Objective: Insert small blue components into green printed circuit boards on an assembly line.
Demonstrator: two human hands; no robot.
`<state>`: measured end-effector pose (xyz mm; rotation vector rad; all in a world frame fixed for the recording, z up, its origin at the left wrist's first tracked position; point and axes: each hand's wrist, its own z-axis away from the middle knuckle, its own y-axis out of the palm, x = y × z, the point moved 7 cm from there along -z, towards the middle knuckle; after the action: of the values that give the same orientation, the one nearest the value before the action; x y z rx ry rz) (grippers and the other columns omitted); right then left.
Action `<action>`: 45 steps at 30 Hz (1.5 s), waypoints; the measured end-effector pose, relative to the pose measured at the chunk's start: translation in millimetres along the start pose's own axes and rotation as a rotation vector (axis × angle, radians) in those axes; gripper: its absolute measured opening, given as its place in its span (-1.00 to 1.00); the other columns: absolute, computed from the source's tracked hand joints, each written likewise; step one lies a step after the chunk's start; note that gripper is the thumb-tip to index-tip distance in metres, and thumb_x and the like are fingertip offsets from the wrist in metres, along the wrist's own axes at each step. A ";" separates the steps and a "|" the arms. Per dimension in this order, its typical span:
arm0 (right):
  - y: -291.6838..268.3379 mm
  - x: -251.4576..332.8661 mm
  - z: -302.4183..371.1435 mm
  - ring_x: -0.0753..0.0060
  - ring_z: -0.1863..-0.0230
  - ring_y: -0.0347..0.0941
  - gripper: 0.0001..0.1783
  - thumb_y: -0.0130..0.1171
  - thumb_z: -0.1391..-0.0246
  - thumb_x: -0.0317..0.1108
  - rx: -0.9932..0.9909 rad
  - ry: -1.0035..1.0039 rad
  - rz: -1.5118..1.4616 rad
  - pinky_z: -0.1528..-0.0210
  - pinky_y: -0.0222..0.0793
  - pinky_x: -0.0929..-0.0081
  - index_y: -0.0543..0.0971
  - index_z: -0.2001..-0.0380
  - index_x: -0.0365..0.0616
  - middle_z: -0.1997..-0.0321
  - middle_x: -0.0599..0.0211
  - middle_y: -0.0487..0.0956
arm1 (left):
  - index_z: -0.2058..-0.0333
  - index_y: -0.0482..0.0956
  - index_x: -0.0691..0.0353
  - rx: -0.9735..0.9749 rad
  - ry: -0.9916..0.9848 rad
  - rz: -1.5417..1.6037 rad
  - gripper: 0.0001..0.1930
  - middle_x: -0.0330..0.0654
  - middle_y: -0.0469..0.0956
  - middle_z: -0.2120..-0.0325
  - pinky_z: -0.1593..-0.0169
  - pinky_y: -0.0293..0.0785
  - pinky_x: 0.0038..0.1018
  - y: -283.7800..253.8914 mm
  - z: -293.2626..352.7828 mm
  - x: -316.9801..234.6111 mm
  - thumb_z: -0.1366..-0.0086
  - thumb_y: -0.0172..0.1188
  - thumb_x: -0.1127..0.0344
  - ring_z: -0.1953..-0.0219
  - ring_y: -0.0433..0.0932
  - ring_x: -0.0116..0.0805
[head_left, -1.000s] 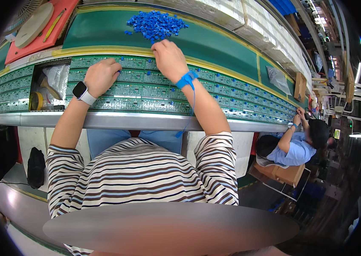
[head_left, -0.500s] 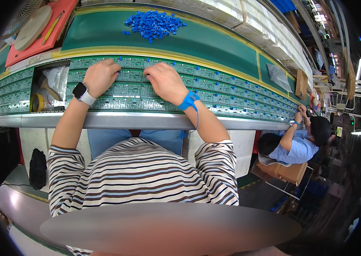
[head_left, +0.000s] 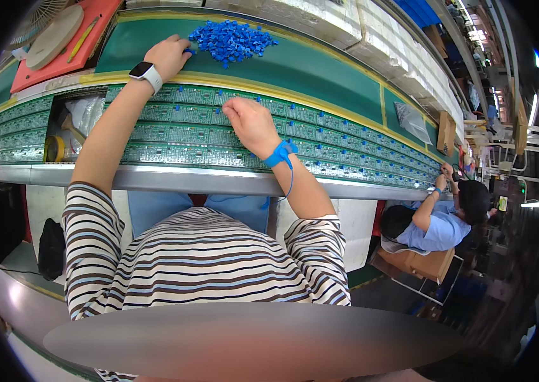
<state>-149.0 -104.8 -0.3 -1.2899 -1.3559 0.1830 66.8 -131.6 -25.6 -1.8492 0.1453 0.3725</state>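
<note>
At the left edge of a pile of small blue plastic parts (head_left: 234, 43), my left hand (head_left: 167, 57) reaches out with thumb and forefinger apart. A loose blue part (head_left: 191, 51) lies by its fingertips. My right hand (head_left: 250, 124), with a blue wrist strap (head_left: 280, 153), is closed above the rows of green circuit boards (head_left: 186, 135). Its thumb and fingers are pressed together, and whatever they may hold is hidden. Small blue parts stand on several of the boards, mostly on those to the right.
A metal rail (head_left: 218, 180) edges the bench in front of me. Left of the boards, an open bay holds a brush (head_left: 73, 129) and yellow tape (head_left: 55, 148). A plastic bag (head_left: 411, 121) lies farther right. Another person (head_left: 438, 219) works at the bench's far right.
My left hand has moved from the boards up and away to the blue pile. My right hand stays over the boards, its fingers now more curled.
</note>
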 end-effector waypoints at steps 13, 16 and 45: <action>13.9 10.4 12.9 0.07 0.31 0.45 -0.89 0.09 0.07 -0.45 0.159 0.003 0.061 0.26 0.37 0.20 0.50 0.39 -0.15 0.41 0.18 0.53 | 0.31 0.46 0.23 -0.063 0.096 0.330 -0.89 -0.05 0.49 0.44 0.27 0.41 -0.28 -35.9 62.2 -30.1 -0.17 0.03 0.42 0.31 0.48 -0.02; 19.3 6.9 14.4 0.10 0.28 0.44 -0.90 0.11 0.09 -0.45 0.190 -0.022 0.104 0.24 0.37 0.22 0.50 0.42 -0.13 0.40 0.21 0.52 | 0.32 0.48 0.23 0.032 0.164 0.387 -0.87 -0.07 0.47 0.40 0.27 0.41 -0.30 -44.6 91.4 -48.6 -0.13 0.05 0.50 0.31 0.48 -0.03; 11.5 16.3 4.0 0.14 0.29 0.44 -0.79 0.20 0.14 -0.33 0.155 -0.095 0.224 0.25 0.36 0.23 0.52 0.36 -0.09 0.42 0.25 0.49 | 0.38 0.49 0.22 0.099 0.139 0.168 -0.91 -0.14 0.47 0.46 0.33 0.42 -0.30 -31.4 140.0 -54.3 -0.09 0.13 0.42 0.37 0.48 -0.11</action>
<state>-140.7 -86.2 -0.3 -1.3129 -1.2484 0.4998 -0.5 5.9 -16.5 -1.7691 0.4092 0.3465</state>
